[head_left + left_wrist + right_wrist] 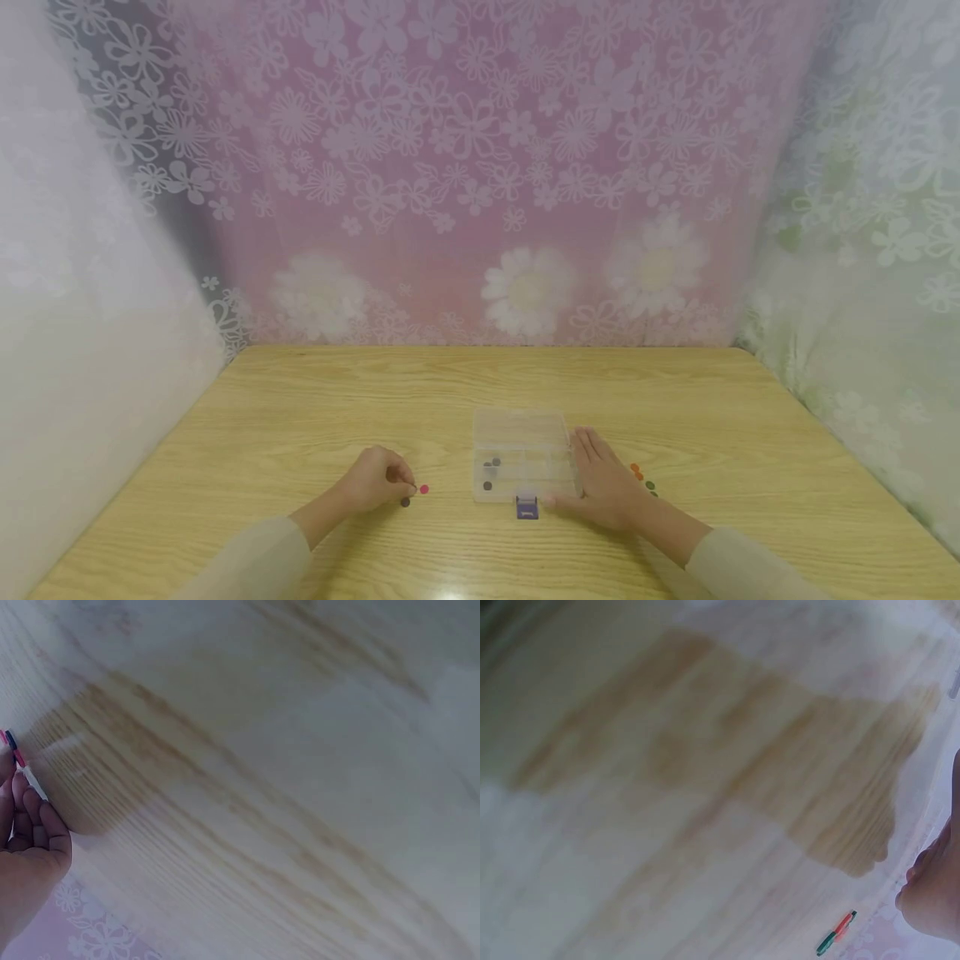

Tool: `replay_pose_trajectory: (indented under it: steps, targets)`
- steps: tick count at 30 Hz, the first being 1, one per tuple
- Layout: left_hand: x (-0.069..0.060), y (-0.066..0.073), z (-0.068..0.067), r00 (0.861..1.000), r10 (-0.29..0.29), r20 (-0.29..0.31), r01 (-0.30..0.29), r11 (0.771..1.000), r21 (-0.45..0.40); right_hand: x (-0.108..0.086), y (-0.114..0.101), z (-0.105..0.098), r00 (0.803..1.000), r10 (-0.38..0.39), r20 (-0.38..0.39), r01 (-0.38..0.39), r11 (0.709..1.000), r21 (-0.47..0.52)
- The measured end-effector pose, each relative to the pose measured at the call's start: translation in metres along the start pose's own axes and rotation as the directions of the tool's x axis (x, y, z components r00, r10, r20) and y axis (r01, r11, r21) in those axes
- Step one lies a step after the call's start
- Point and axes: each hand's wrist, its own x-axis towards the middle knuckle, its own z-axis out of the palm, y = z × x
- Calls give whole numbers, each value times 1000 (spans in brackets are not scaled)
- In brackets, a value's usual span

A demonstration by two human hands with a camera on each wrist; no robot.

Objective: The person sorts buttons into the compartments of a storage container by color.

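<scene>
A wood-grain table [517, 379] runs back to a straight far edge, where a pink floral curtain [480, 167] rises, while pale patterned cloths [90, 217] flank the left and right edges. A clear compartment box [501, 500] sits right of center, well short of the far edge, with a wide stretch of tabletop behind it and more toward both far corners. Its lid [519, 427] lies back toward the far edge; a blue clasp [527, 508] marks the near side, and several dark discs [487, 486] rest in the left compartments.

Between the box and the table's left edge, a person's left hand [375, 481] bends over the surface, thumb and index finger closed narrowly on a small dark disc [414, 490]. A pink disc [424, 489] lies just beside the fingertips, on the box side, and another dark disc [405, 502] just nearer the wearer.

The right hand [603, 487] lies along the box's right side, fingers straight toward the far edge, thumb spread to the near right corner. Beyond it, toward the table's right edge, are orange discs [635, 468] and green discs [650, 485]. Both forearms, in pale sleeves [258, 550], slant inward from the near side.
</scene>
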Motion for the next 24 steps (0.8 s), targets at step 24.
replay_pose_trajectory:
  steps: [24]
  targets:
    - [7,0,3,998,-24,-61,20,998,-62,0,0,0,1000,-6,-5,6,1000,-21]
